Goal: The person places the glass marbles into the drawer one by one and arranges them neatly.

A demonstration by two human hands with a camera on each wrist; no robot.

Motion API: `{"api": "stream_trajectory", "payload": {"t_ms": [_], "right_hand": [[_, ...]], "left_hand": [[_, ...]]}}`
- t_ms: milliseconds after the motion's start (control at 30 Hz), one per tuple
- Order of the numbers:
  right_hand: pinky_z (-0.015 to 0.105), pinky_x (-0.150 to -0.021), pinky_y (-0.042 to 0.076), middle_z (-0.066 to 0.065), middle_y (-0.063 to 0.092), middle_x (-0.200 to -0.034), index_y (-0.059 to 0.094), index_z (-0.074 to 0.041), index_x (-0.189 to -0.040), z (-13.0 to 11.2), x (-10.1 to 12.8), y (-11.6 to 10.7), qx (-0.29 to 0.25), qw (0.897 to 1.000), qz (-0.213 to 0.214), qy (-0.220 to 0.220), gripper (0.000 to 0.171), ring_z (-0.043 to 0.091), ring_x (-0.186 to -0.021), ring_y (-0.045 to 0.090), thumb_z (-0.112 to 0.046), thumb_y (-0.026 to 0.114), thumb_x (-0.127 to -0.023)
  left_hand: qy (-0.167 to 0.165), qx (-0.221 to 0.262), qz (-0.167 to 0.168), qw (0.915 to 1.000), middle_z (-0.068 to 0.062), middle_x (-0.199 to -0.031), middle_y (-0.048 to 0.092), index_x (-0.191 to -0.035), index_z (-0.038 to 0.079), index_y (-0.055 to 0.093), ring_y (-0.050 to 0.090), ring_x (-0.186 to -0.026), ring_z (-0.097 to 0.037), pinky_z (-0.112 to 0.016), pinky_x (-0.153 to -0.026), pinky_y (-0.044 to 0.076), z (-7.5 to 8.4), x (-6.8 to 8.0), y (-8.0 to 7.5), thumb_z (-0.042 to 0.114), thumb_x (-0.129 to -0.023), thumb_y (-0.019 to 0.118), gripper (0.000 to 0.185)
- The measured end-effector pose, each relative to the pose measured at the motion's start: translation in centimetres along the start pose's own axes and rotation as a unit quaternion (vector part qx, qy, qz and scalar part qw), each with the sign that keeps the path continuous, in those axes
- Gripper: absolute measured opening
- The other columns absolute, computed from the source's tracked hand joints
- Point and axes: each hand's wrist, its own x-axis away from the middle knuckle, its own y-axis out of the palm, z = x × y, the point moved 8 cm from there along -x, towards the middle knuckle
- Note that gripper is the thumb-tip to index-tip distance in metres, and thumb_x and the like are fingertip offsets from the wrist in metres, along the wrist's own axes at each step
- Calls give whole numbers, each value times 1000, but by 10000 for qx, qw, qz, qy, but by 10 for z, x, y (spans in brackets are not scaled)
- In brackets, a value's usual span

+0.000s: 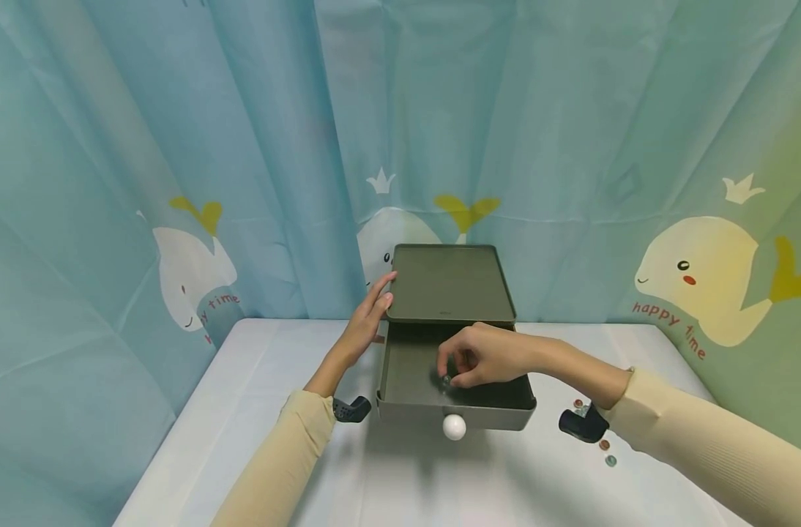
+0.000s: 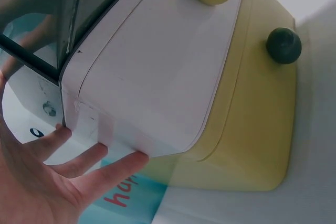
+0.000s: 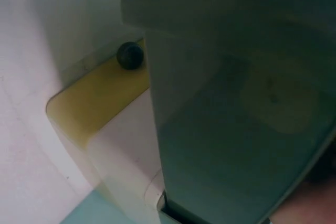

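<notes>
A small drawer cabinet with a dark green top [image 1: 453,285] stands on the table, its green top drawer [image 1: 407,373] pulled out by a white knob [image 1: 454,427]. Inside that drawer, the thumb and forefinger of my right hand [image 1: 489,355] pinch a small dark round glassy piece [image 1: 446,380] near the drawer floor. My left hand [image 1: 367,318] rests spread against the cabinet's left side. In the left wrist view its fingertips touch the side of the pale pink middle drawer [image 2: 152,66]. The right wrist view shows mostly the outside of the green drawer [image 3: 220,129].
Below the pink drawer sits a yellow one [image 2: 257,119] with a dark green knob [image 2: 283,45]. Several small reddish and greenish pieces, among them a green one [image 1: 611,460], lie on the white table [image 1: 255,410] under my right forearm. A blue whale-print curtain [image 1: 275,146] hangs behind.
</notes>
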Motion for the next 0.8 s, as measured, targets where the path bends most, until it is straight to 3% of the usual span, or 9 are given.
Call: {"api": "stream_trajectory", "payload": {"t_ms": [800], "right_hand": [[22,-61,49,-13,59,-67,73,-18,-101,9,-10,4,232,9997,10,105,13,0,-56,52,-9,76,-92]], "left_hand": [[30,-48,47,10000,2,-169,19,-161,43,28,37,-145,-39,-70,-88,52,0,-1,-1,47,-110,38,52]]}}
